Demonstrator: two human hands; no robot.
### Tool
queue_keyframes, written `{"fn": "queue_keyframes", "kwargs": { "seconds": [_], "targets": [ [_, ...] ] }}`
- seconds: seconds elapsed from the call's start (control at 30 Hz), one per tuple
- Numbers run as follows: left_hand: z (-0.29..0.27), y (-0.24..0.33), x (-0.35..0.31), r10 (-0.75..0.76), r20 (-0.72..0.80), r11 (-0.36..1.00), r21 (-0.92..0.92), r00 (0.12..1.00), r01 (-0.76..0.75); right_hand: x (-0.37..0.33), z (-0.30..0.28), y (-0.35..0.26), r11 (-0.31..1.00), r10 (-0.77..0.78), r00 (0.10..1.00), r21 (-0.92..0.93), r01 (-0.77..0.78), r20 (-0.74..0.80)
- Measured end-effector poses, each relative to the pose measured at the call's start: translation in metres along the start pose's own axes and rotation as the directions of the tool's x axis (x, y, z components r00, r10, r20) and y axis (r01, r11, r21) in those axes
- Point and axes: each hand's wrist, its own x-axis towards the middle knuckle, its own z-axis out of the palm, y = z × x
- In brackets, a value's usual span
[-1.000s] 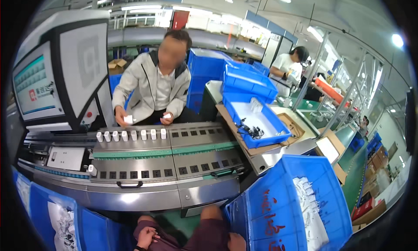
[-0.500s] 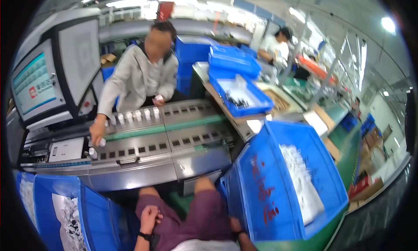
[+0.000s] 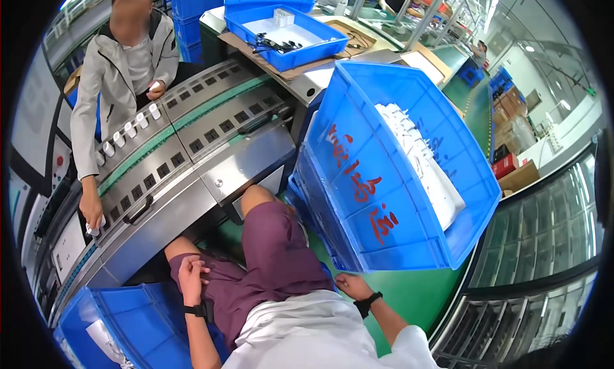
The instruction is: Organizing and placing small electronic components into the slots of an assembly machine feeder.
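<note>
My left hand (image 3: 192,278) rests on my left thigh, its fingers loosely bent and a little apart, nothing in it. By my right hip, my right hand (image 3: 353,286) has its fingers curled in, and I see nothing in them. It is just below the lower edge of a large blue bin (image 3: 358,196), which is tilted and holds white plastic parts (image 3: 419,158). Whether hand and bin touch I cannot tell. A black band circles each of my wrists.
A metal machine (image 3: 211,171) with rows of square slots and a green strip runs ahead. Across it, a person in a grey jacket (image 3: 96,68) handles small white pieces (image 3: 130,129). A blue bin (image 3: 137,318) stands at lower left; a blue tray (image 3: 300,33) with black cables lies beyond.
My view has swung right and down, so the machine and coworker sit further left. My right hand shows more fully beside the bin. My left hand stays on my thigh.
</note>
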Motion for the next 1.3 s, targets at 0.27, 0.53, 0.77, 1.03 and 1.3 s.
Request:
{"fn": "queue_keyframes", "kwargs": {
  "seconds": [0.27,0.53,0.77,1.03,1.3],
  "targets": [
    [0.002,-0.012,0.003,0.062,0.036,0.998,-0.022,0.997,-0.062,0.003,-0.017,0.028,0.971,-0.233,0.953,-0.006,0.239,0.196],
    [0.007,0.003,0.007,0.021,0.013,0.995,-0.098,1.000,-0.019,0.055,-0.078,-0.026,0.905,-0.279,0.812,-0.142,0.400,0.513],
    [0.012,0.005,0.016,-0.021,0.001,0.991,-0.130,1.000,0.021,0.037,-0.132,-0.085,0.836,-0.235,0.688,-0.219,0.504,0.687],
    [0.013,0.000,0.021,0.008,0.004,0.995,-0.100,1.000,-0.008,-0.055,-0.212,-0.161,0.744,-0.115,0.598,-0.330,0.581,0.793],
    [0.010,-0.002,0.011,0.062,-0.003,0.993,-0.102,0.998,-0.062,-0.082,-0.343,-0.332,0.361,-0.129,0.950,-0.879,0.311,0.283]
  ]
}}
